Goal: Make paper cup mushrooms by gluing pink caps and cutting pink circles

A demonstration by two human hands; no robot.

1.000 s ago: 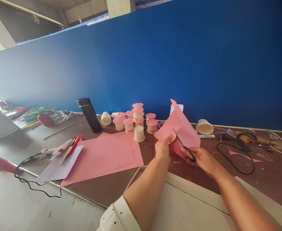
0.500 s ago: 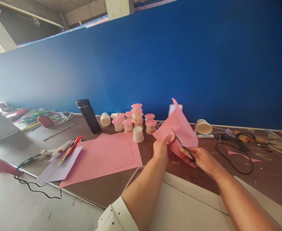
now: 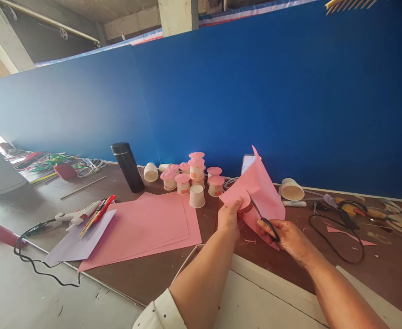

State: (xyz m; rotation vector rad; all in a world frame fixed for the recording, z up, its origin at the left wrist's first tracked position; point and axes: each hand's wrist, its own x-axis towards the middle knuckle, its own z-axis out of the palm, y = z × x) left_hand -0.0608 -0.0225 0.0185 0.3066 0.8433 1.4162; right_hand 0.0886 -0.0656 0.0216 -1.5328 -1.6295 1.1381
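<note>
My left hand (image 3: pixel 229 216) pinches the near-left edge of a pink paper sheet (image 3: pixel 267 187), thumb on top. The sheet is lifted off the table and bent, with one corner pointing up. My right hand (image 3: pixel 288 237) is wrapped round the black handles of a pair of scissors (image 3: pixel 261 212). Their blades point up and left into a curved cut in the paper, close to my left thumb. Beyond the left hand stand several small paper cups with pink paper discs on top (image 3: pixel 196 169), some stacked, and a plain upturned cup (image 3: pixel 197 196).
Pink sheets (image 3: pixel 146 224) lie left, with a lilac sheet (image 3: pixel 84 246), a red utility knife (image 3: pixel 100 211) and a white glue gun (image 3: pixel 74 215). A black flask (image 3: pixel 128 167) stands behind. Cups on their sides (image 3: pixel 291 189) and a black cable (image 3: pixel 338 256) are right. A blue panel (image 3: pixel 256 82) closes the back.
The scissors and the paper keep nearly the same position, with the cut edge shifted slightly. The whole view has tilted a little; both hands still hold the same things.
</note>
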